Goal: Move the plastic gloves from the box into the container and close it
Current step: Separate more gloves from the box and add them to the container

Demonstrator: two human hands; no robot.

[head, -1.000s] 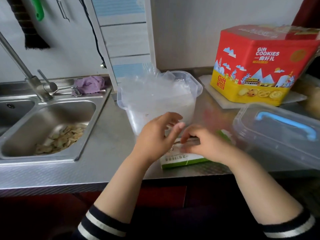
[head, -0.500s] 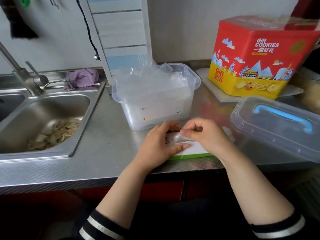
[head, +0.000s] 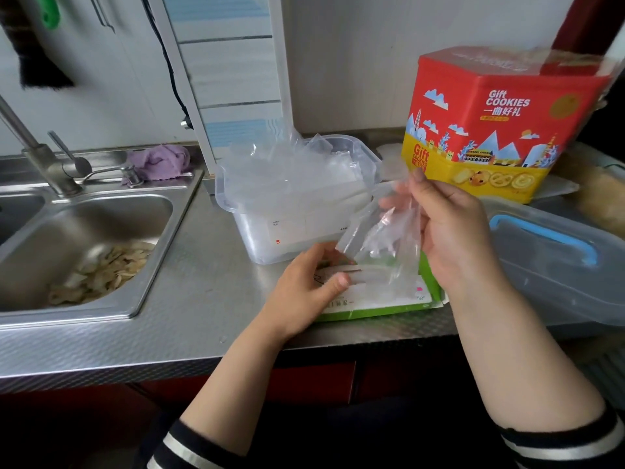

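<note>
A flat white and green glove box [head: 382, 299] lies near the counter's front edge. My left hand [head: 304, 289] rests on its left end, thumb pressing the top. My right hand [head: 449, 231] pinches a clear plastic glove [head: 382, 238] and holds it above the box; the glove's lower end still reaches the box opening. Behind stands the clear container [head: 257, 238], open, with several crumpled plastic gloves [head: 291, 170] heaped above its rim. Its clear lid [head: 554, 262] with a blue handle lies on the counter to the right.
A red and yellow cookie tin [head: 490, 120] stands at the back right on a white board. The steel sink [head: 84, 245] on the left holds food scraps, with a faucet [head: 37, 154] and a purple cloth [head: 159, 160] behind it.
My right hand has risen from the box, drawing a clear glove up out of it. My left hand stays on the box, holding it down.
</note>
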